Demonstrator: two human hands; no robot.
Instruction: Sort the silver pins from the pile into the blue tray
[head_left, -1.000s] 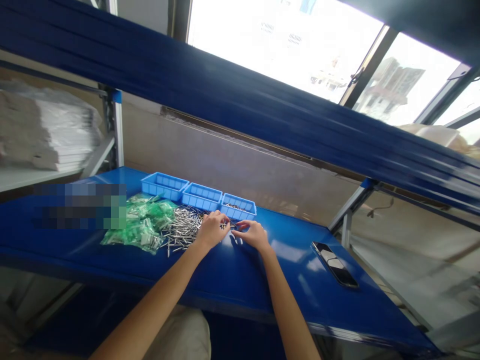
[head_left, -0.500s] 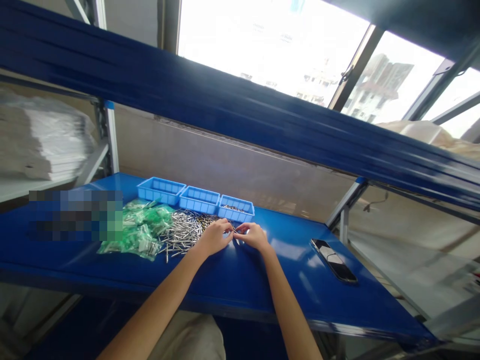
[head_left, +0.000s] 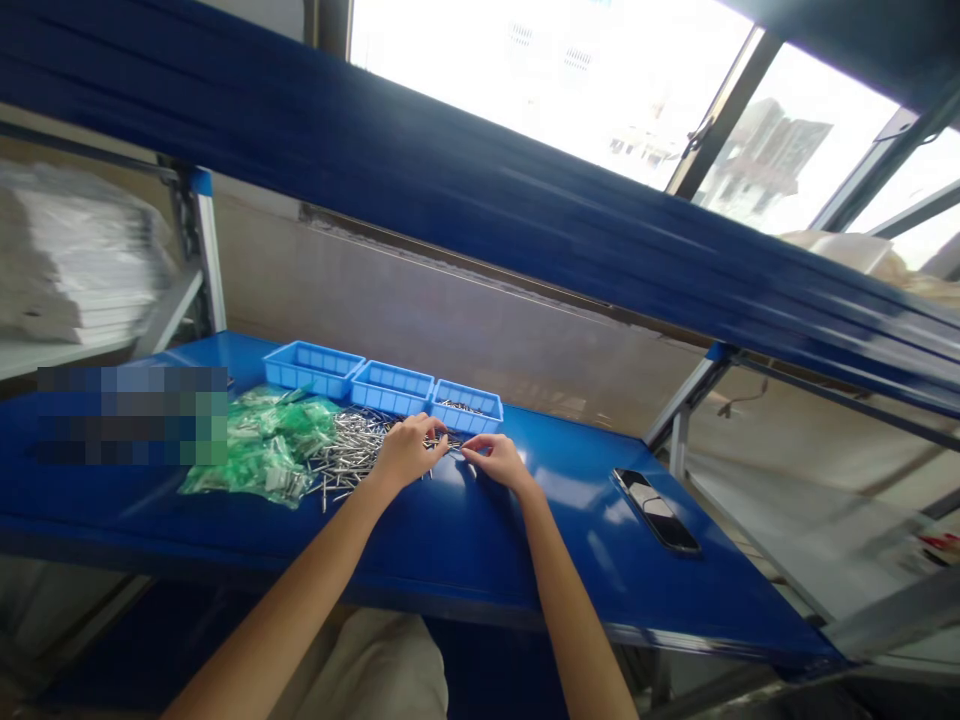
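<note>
So the loose metal pins (head_left: 346, 450) were heaped on the blue bench (head_left: 465, 550), right up against your left hand (head_left: 409, 450), with a few thin pieces (head_left: 454, 446) showing in the space between your two hands. Your left fingers were curled, thumb and index a bit apart at the tips, but I honestly can't tell if they had a pin. Same deal with your right hand (head_left: 499, 460): thumb and index tips sat close together, too small and blurry to say whether they were clamped on anything. One small shiny piece (head_left: 472, 472) lay just below those right fingertips.

Behind the heap you had three light-blue bins in a row. The right bin (head_left: 466, 421) had small metal bits in the bottom, while the middle bin (head_left: 390, 397) and left bin (head_left: 307, 380) had their ribbed insides showing. The green plastic bags (head_left: 262, 440) beside the heap had metallic pieces visible through them.

Compared with half a second earlier, your fingertips had been meeting; now there was a gap, with your left hand back toward the heap. Bins, bags and the phone (head_left: 656, 510) off to the right kept the same layout.
</note>
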